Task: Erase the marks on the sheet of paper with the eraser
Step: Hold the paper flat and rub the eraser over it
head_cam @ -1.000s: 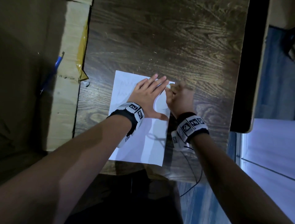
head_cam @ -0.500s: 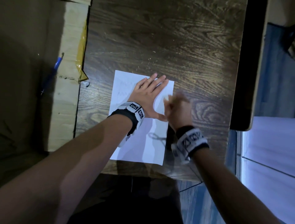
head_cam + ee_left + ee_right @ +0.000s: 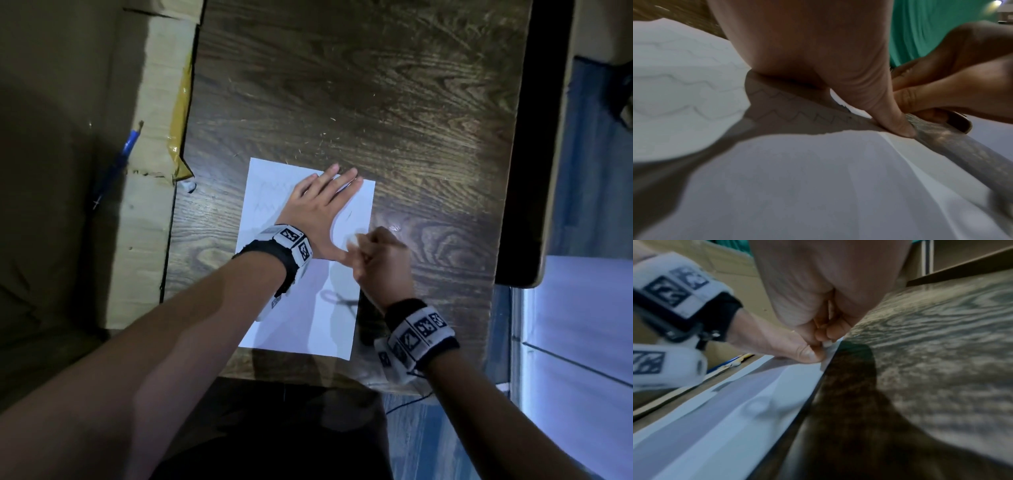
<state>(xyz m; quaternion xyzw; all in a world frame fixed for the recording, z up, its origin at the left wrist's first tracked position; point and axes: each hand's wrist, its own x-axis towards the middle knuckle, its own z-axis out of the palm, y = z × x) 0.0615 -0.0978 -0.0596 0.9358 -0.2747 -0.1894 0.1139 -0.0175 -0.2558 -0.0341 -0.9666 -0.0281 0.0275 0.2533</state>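
A cardboard box (image 3: pixel 68 171) stands to the left of the wooden surface (image 3: pixel 376 85); a blue pen (image 3: pixel 118 164) lies in it, close to its taped flap.

The sheet of paper (image 3: pixel 308 325) lies flat on the near part of the surface. The left hand (image 3: pixel 318 212) lies flat on the far half of the sheet, fingers straight and together, thumb stretched out to the right. The right hand (image 3: pixel 380 263) is clenched at the sheet's right edge, just beside the left thumb; in the head view the eraser cannot be made out.

The right wrist view shows a small white eraser (image 3: pixel 827 344) pinched at the fingertips (image 3: pixel 807 353) of the right hand and pressed down at the edge of the paper (image 3: pixel 735 410). The left wrist view shows the marks (image 3: pixel 801 113) plainly: rows of pencil zigzags on the paper (image 3: pixel 818 186) under the shadow of the left hand (image 3: pixel 807 48), and fainter wavy rows further left. In the head view these marks (image 3: pixel 270 197) are only faint lines left of the left hand.

One second ago the right hand was at the sheet's far right corner, beside the left fingertips; it has since come down the right edge toward the near side. The left hand has stayed in place.
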